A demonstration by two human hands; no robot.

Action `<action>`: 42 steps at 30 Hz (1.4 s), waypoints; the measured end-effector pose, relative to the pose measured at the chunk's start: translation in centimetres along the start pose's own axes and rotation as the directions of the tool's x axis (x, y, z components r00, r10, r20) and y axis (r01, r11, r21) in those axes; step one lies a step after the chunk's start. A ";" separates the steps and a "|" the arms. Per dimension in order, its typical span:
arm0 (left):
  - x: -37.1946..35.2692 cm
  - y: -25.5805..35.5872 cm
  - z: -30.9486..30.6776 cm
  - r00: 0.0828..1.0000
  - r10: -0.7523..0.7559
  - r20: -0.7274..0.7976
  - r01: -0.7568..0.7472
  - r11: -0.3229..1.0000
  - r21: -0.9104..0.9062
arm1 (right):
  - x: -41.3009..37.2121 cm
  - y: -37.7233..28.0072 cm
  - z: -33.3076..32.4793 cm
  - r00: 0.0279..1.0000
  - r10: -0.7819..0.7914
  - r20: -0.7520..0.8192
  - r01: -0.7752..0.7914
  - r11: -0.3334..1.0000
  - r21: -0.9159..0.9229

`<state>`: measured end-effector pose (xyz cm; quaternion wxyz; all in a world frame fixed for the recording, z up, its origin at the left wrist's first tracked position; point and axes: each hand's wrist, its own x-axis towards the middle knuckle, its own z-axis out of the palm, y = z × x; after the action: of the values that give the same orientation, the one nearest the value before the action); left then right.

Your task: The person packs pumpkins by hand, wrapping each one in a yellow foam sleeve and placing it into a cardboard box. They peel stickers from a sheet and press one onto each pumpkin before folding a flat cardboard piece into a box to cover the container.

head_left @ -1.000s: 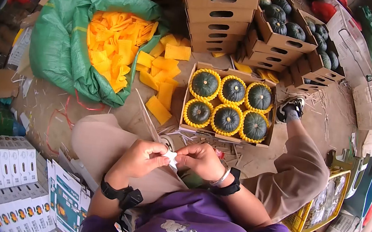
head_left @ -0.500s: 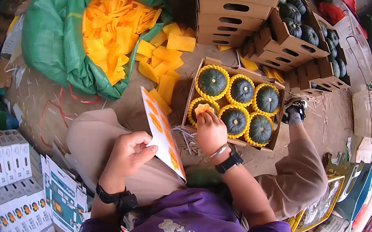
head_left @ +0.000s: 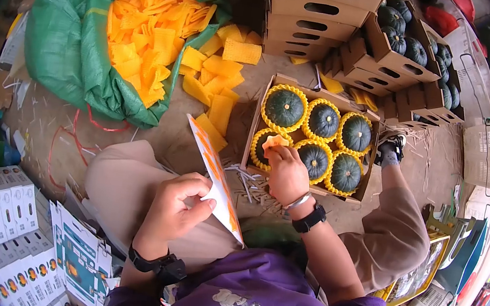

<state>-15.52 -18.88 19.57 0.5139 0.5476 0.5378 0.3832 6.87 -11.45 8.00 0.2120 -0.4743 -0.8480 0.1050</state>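
Observation:
My left hand (head_left: 181, 206) pinches the edge of a white sheet of orange stickers (head_left: 224, 196), tilted over my lap. Between the fingertips of my right hand (head_left: 290, 174) is a peeled orange sticker (head_left: 275, 141) with a scalloped edge. It is over the near-left kabocha squash (head_left: 261, 150), partly hiding it. That squash sits in an open cardboard box (head_left: 369, 169) with several other dark green squashes (head_left: 284, 108), two rows in all. Each squash is wrapped round its side by a yellow foam net (head_left: 265, 120), with its top showing.
A green woven sack (head_left: 56, 35) of folded yellow foam nets (head_left: 138, 46) stands at the left, with more nets (head_left: 218, 72) spilled beside it. Stacked cardboard boxes (head_left: 311, 28) and boxed squashes (head_left: 416, 52) are at the back. Printed cartons (head_left: 2, 208) lie lower left.
My right hand and the orange sticker have shifted slightly right in view, still over the near-left squash. My left hand still holds the sticker sheet, and the whole view has shifted a little.

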 end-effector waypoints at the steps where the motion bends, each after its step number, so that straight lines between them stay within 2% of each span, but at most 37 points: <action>1: 0.1 -0.2 0.1 0.998 0.057 0.011 -0.057 0.998 0.021 | 0.7 -0.2 -0.7 0.997 0.079 0.010 -0.079 0.997 0.015; 2: 0.1 -0.3 0.2 0.993 0.113 0.025 -0.114 0.993 0.040 | 1.0 -0.2 -1.1 0.987 0.158 0.020 -0.158 0.987 0.029; 4: 0.3 -0.5 0.7 0.994 0.104 0.038 -0.103 0.994 -0.024 | 0.7 0.1 -0.7 0.983 0.171 0.065 -0.171 0.985 -0.010; 6: 0.3 -0.8 1.1 0.993 0.103 0.053 -0.098 0.991 -0.090 | 0.5 -0.1 -1.0 0.965 0.189 0.183 -0.179 0.982 -0.066; 8: 0.8 -0.9 1.2 0.991 0.121 0.054 -0.117 0.991 -0.071 | 0.2 -1.0 -2.0 0.934 0.219 0.282 -0.158 0.962 -0.224; 10: 0.7 -0.7 1.4 0.988 0.148 0.041 -0.145 0.987 -0.069 | 0.3 -4.8 -5.3 0.993 0.114 -0.013 -0.114 0.993 -0.023; 11: 0.3 -0.7 1.6 0.989 0.148 0.030 -0.145 0.987 -0.069 | -0.1 -6.0 -6.4 0.983 0.173 0.059 -0.182 0.929 0.323; 12: -0.1 -0.8 1.7 0.990 0.138 0.031 -0.136 0.988 -0.071 | -0.4 -6.9 -7.3 0.968 0.207 0.144 -0.251 0.740 0.624; 13: -0.3 -0.9 1.7 0.989 0.127 0.072 -0.103 0.956 -0.275 | -0.4 -7.7 -8.1 0.932 0.220 0.289 -0.362 0.515 0.777; 14: -0.2 -0.8 1.6 0.985 0.131 0.114 -0.064 0.883 -0.465 | -0.5 -7.6 -8.0 0.933 0.222 0.285 -0.360 0.514 0.778; 15: -0.1 -0.8 1.5 0.977 0.146 0.155 -0.016 0.774 -0.633 | -0.5 -7.4 -7.7 0.896 0.191 0.402 -0.439 0.233 0.868; 16: 0.0 -0.7 1.2 0.976 0.152 0.156 -0.020 0.775 -0.632 | -0.5 -7.1 -7.4 0.856 0.120 0.503 -0.498 -0.065 0.864; 17: 0.0 -0.7 0.9 0.969 0.156 0.190 0.033 0.685 -0.727 | -0.3 -6.1 -7.2 0.821 0.101 0.561 -0.540 -0.178 0.823; 18: 0.0 -0.7 0.5 0.961 0.163 0.225 0.089 0.584 -0.807 | 0.3 -5.2 -7.3 0.742 0.098 0.664 -0.610 -0.312 0.728; 20: -0.2 -1.0 -0.2 0.964 0.177 0.200 0.066 0.566 -0.821 | 1.2 -3.6 -7.1 0.726 0.164 0.668 -0.639 -0.197 0.744; 21: -0.3 -1.1 -0.5 0.993 0.076 0.090 0.035 0.547 -0.837 | 1.8 -2.5 -6.8 0.752 0.272 0.601 -0.628 0.017 0.778; 22: -0.4 -1.2 -0.6 0.999 -0.032 -0.016 0.003 0.528 -0.849 | 2.8 -1.2 -6.8 0.838 0.412 0.359 -0.536 0.494 0.685; 23: -0.3 -1.3 -0.8 0.999 -0.030 -0.014 0.004 0.524 -0.851 | 4.1 -0.2 -7.1 0.877 0.472 0.092 -0.433 0.691 0.578; 24: -0.2 -1.3 -0.9 0.996 -0.020 -0.086 -0.058 0.591 -0.805 | 5.7 0.8 -7.5 0.918 0.352 -0.184 -0.269 0.892 0.362; 25: 0.0 -1.2 -1.0 0.988 -0.004 -0.158 -0.117 0.653 -0.748 | 7.0 2.1 -7.4 0.940 0.194 -0.282 -0.159 0.977 0.142; 26: 0.1 -1.1 -1.0 0.974 0.017 -0.226 -0.171 0.711 -0.682 | 8.1 2.8 -7.1 0.971 0.122 -0.206 -0.143 0.986 -0.087; 28: 0.2 -0.9 -0.6 0.969 0.030 -0.247 -0.192 0.722 -0.665 | 9.3 4.1 -4.8 0.996 -0.014 -0.086 -0.014 0.950 -0.311; 29: 0.2 -0.9 -0.5 0.970 0.028 -0.242 -0.176 0.769 -0.615 | 9.2 4.4 -3.5 1.000 -0.009 -0.013 0.005 0.960 -0.281; 30: 0.2 -0.9 -0.4 0.971 0.022 -0.238 -0.156 0.813 -0.561 | 8.9 4.9 -2.1 0.991 0.016 0.129 0.026 0.950 -0.312; 32: 0.2 -0.2 -0.4 0.966 0.010 -0.260 -0.154 0.827 -0.540 | 7.7 4.9 -0.2 0.995 -0.013 0.094 0.044 0.945 -0.325; 33: 0.2 -0.3 -0.4 0.962 -0.003 -0.274 -0.151 0.830 -0.537 | 7.4 4.9 -0.6 0.979 -0.009 0.202 0.071 0.952 -0.298; 34: 0.0 -0.4 -0.3 0.957 -0.019 -0.289 -0.145 0.832 -0.536 | 7.7 5.1 -0.7 0.978 -0.017 0.208 0.079 0.952 -0.297; 36: -0.1 -1.1 -0.5 0.967 0.014 -0.253 -0.154 0.825 -0.543 | 8.6 5.8 -0.9 0.979 0.051 0.197 -0.030 0.994 -0.106; 37: 0.1 -1.4 -0.6 0.976 0.048 -0.213 -0.161 0.819 -0.551 | 9.1 6.8 -0.3 0.982 0.040 0.184 -0.035 0.999 -0.031; 38: 0.1 -1.4 -0.4 0.977 0.045 -0.207 -0.155 0.820 -0.552 | 8.6 6.7 0.3 0.982 0.047 0.184 -0.042 0.999 -0.030; 40: 0.4 -0.7 -0.1 0.979 0.064 -0.193 -0.154 0.853 -0.499 | 8.1 5.3 1.1 0.992 0.082 0.095 -0.054 0.964 -0.261; 41: 0.5 -0.7 -0.2 0.979 0.069 -0.190 -0.156 0.854 -0.497 | 8.4 5.3 0.9 0.935 0.161 0.317 -0.073 0.959 -0.273; 42: 0.6 -0.9 -0.1 0.979 0.064 -0.192 -0.149 0.872 -0.467 | 8.6 4.6 0.3 0.937 0.163 0.308 -0.076 0.958 -0.277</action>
<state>-15.72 -18.39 18.60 0.5633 0.3973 0.4373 0.5775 6.27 -1.72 8.21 -0.0031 -0.5250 -0.8471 0.0826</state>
